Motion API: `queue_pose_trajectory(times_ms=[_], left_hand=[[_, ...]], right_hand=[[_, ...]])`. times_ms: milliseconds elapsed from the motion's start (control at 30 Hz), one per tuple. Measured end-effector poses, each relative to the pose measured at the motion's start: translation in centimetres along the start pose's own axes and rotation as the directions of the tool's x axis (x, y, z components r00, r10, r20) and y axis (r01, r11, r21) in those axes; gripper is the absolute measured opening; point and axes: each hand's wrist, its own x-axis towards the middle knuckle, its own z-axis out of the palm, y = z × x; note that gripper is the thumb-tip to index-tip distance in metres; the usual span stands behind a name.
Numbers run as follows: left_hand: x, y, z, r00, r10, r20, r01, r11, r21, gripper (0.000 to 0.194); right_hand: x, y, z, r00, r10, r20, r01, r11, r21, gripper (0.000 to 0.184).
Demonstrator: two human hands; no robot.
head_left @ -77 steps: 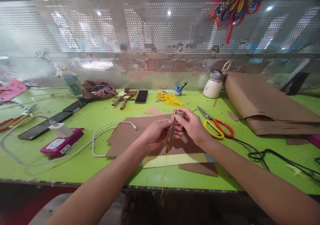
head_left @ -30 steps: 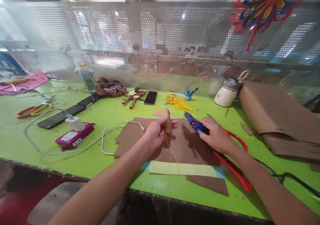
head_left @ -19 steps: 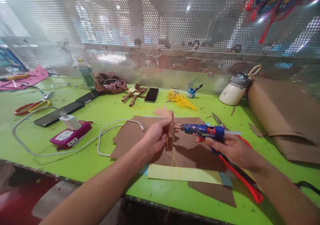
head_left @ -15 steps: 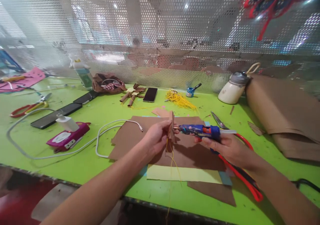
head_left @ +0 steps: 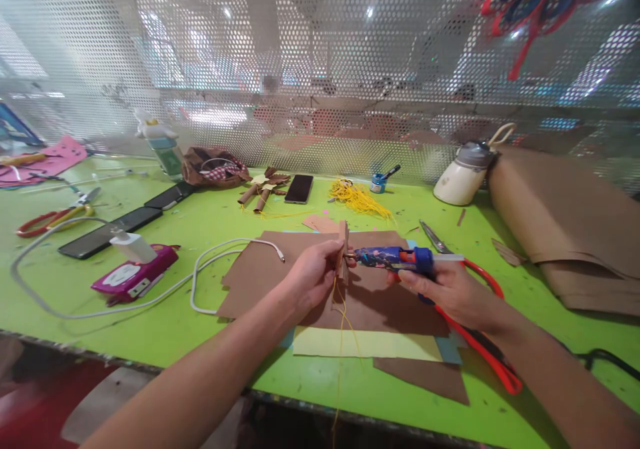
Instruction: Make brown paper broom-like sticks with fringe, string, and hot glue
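My left hand (head_left: 316,274) is closed round a narrow piece of folded brown paper (head_left: 343,252), held upright above the table. Yellow string (head_left: 343,309) hangs from its lower end past the table edge. In my right hand (head_left: 457,292) is a blue hot glue gun (head_left: 387,258), pointing left, a clear glue stick (head_left: 449,258) sticking out of its back. The nozzle is at the right side of the folded paper; whether glue is coming out I cannot tell. Beneath both hands lies a brown paper sheet (head_left: 270,262), with a pale yellow strip (head_left: 365,344) along its near edge.
Scissors (head_left: 434,237) lie partly behind the glue gun. A white cable (head_left: 193,289) runs to a magenta power adapter (head_left: 135,276) on the left. Phones, yellow string (head_left: 357,197), brown paper rolls (head_left: 262,199), a bottle (head_left: 460,176) and folded brown paper (head_left: 565,216) stand further back.
My right hand let go of the folded paper, picked up the glue gun and brought its nozzle to the paper. My left hand kept its hold. Lately only the view has shifted slightly.
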Motion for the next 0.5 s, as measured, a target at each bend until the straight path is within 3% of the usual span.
queue_pose_trajectory(times_ms=[200,500], left_hand=[[0.0,0.1,0.0,0.999,-0.041,-0.024,0.042,0.999,0.030,0.020],[0.2,0.0,-0.3,0.999,-0.043,0.000,0.043,0.999,-0.011,0.020]], right_hand=[[-0.2,-0.5,0.1,1.000,0.012,-0.016,-0.012,0.999,0.042,0.035],[-0.3,-1.6,-0.2,0.999,-0.035,0.026,0.039,0.988,-0.148,0.039]])
